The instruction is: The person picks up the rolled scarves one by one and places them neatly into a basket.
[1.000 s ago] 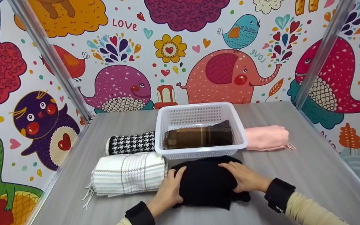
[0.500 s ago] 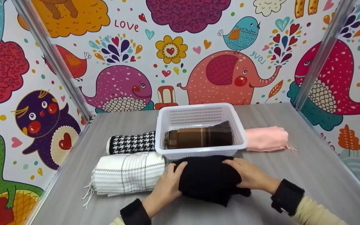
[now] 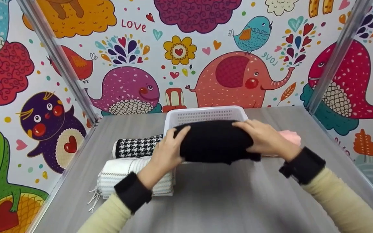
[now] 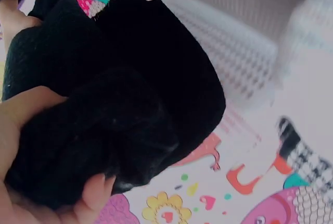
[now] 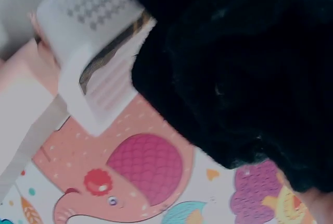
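From the head, the left hand [image 3: 167, 147] and the right hand [image 3: 265, 137] grip opposite ends of a black cloth bundle [image 3: 214, 142], fingers curled round it at both ends. The bundle lies directly between the two sets of fingers, its long axis running from one hand to the other, and appears to be held above the surface [image 3: 206, 200]. The white basket [image 3: 206, 110] sits just beyond the fingers, its long side roughly parallel to the bundle, which hides much of it; neither hand looks clearly nearer. How high the bundle is over the rim cannot be told. A houndstooth roll [image 3: 138, 147] lies just left of the left fingers, a white striped roll [image 3: 118, 173] partly beneath the left forearm, and a pink roll [image 3: 291, 137] beyond the right wrist.

In the left wrist view, the thumb and fingers clamp the rolled end of the bundle; the right hand holds the far end, and the basket's perforated side shows past the cloth.

In the right wrist view, the bundle hides most of the fingers, so their hold cannot be told there. Past the bundle, a strip of brown patterned cloth [image 5: 111, 50] shows inside the basket.
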`<action>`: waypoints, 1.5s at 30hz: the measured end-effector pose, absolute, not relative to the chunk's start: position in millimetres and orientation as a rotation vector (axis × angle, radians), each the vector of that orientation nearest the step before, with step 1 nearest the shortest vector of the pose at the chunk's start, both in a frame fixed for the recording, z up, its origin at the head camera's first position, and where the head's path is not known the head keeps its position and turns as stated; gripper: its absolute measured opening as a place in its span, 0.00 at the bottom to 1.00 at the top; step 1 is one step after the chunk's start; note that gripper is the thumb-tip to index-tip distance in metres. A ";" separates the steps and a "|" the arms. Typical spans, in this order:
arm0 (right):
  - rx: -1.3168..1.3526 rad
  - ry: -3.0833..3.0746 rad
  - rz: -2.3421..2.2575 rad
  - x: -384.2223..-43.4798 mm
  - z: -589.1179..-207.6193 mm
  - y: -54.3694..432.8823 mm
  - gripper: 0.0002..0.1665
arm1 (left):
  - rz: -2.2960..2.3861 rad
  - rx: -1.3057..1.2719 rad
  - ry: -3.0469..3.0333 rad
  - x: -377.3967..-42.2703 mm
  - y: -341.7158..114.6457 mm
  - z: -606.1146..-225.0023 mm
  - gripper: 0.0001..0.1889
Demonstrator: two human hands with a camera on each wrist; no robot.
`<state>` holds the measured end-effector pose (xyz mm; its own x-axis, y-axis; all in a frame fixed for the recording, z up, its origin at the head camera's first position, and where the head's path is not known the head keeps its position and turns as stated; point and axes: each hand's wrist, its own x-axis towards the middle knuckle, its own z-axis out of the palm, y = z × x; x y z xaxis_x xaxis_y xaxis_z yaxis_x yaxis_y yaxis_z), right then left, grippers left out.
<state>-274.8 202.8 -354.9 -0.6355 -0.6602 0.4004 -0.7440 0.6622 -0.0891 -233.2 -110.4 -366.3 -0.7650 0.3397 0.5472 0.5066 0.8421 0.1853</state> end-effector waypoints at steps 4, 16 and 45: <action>1.062 -2.492 0.329 -307.6 -349.3 200.3 0.44 | -0.430 -0.618 -2.512 -268.6 -108.2 -357.0 0.46; 1.113 -2.740 0.462 -345.8 -343.0 199.4 0.43 | -0.591 -0.622 -2.800 -316.8 -114.2 -363.4 0.47; 0.989 -2.918 0.831 -390.8 -397.5 197.5 0.44 | -1.021 -0.490 -2.942 -367.4 -118.1 -406.1 0.45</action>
<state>-390.8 197.5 -397.5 -0.8068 -0.5792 0.1164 -0.5536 0.6724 -0.4914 -367.4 -118.1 -406.1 -0.9516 0.2936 0.0908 0.2867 0.7420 0.6060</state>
